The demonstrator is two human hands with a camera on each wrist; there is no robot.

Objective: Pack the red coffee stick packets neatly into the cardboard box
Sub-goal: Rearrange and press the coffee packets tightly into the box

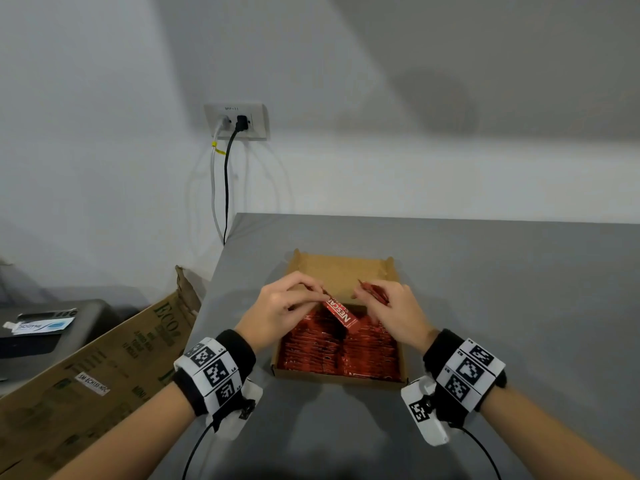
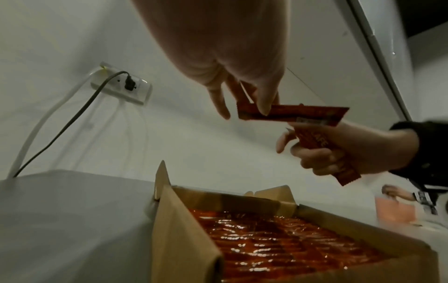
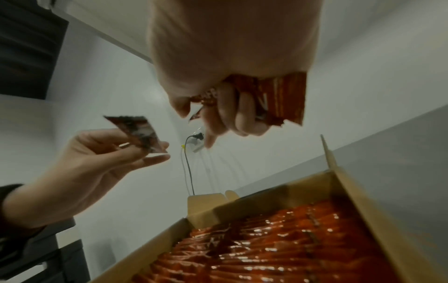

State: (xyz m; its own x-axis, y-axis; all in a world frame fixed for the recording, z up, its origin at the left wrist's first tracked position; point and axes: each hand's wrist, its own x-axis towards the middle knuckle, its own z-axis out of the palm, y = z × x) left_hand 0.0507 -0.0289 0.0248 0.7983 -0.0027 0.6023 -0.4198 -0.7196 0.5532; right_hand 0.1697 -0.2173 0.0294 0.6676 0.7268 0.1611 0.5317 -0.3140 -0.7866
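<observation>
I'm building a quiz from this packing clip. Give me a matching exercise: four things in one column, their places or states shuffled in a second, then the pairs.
1. left hand
2. right hand
3. cardboard box
4. black plug

A. in the wall outlet
B. pinches a single packet
C. grips a bunch of packets
D. on the grey table, mostly filled with red packets

Pairs: 1-B, 2-C, 3-D, 4-A
</observation>
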